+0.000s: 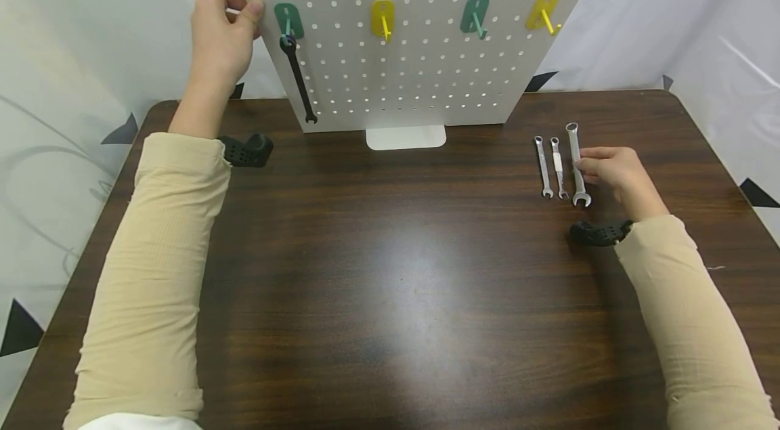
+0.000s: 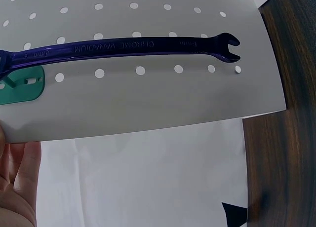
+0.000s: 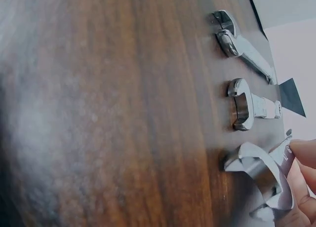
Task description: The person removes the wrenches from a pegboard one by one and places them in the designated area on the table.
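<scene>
My left hand (image 1: pixel 225 34) grips the upper left edge of a grey pegboard (image 1: pixel 420 71), thumb in front and fingers partly hidden behind. Beside it a dark combination wrench (image 1: pixel 298 81) hangs from the left green hook (image 1: pixel 288 18); the left wrist view shows the wrench (image 2: pixel 138 45) with a purple sheen. On the table at the right, my right hand (image 1: pixel 618 173) pinches the largest silver combination wrench (image 1: pixel 575 159) by its shaft. Its open end (image 3: pixel 266 180) looms close in the right wrist view. To its left lie two smaller silver wrenches (image 1: pixel 544 166), one with a white label (image 1: pixel 557 162).
Two yellow hooks (image 1: pixel 383 17) and another green hook (image 1: pixel 475 15) sit along the board's top with nothing hanging on them. The board's white foot (image 1: pixel 405 137) rests on the dark wooden table (image 1: pixel 390 267). White sheeting (image 1: pixel 719 44) surrounds the table's back and sides.
</scene>
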Demonstrator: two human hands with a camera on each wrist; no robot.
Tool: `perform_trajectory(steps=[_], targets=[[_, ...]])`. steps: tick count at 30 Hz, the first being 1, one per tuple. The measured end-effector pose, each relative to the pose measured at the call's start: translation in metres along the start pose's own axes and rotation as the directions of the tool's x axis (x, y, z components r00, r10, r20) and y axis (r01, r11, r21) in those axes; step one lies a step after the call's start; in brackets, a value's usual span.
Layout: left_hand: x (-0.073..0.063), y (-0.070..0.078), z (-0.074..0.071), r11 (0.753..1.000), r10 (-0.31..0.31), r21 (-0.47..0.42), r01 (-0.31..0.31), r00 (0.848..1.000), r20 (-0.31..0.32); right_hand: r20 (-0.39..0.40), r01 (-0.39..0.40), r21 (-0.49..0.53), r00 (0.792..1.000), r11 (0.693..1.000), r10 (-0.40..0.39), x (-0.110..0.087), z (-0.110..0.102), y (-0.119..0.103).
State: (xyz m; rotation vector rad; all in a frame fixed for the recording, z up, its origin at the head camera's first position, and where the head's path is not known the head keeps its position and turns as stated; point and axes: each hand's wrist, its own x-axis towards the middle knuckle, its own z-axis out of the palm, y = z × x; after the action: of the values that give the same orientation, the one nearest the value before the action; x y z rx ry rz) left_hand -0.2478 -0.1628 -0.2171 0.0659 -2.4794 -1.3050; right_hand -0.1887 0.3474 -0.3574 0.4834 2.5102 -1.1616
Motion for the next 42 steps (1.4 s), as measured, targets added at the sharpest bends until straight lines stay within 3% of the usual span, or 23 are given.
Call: perform_trajectory(steps=[8,26,42], targets=[[-0.0006,-0.0007,0.0000,1.000,0.005,0.009,-0.005,1.000,0.000,0.003,0.015,0.031,1.000,0.999,-0.015,0.0012,0.0009,0.0012],[-0.0002,0.0019,0.0005,1.000,-0.001,0.013,0.001,1.000,0.009,-0.058,-0.039,0.018,0.998,0.999,0.040,-0.0056,0.0023,-0.0070],[-0.0006,-0.0002,0.0001,1.000,-0.002,0.007,0.002,1.000,0.008,-0.092,0.054,0.042,0.995,0.998,-0.050,0.0004,0.0081,-0.0042]])
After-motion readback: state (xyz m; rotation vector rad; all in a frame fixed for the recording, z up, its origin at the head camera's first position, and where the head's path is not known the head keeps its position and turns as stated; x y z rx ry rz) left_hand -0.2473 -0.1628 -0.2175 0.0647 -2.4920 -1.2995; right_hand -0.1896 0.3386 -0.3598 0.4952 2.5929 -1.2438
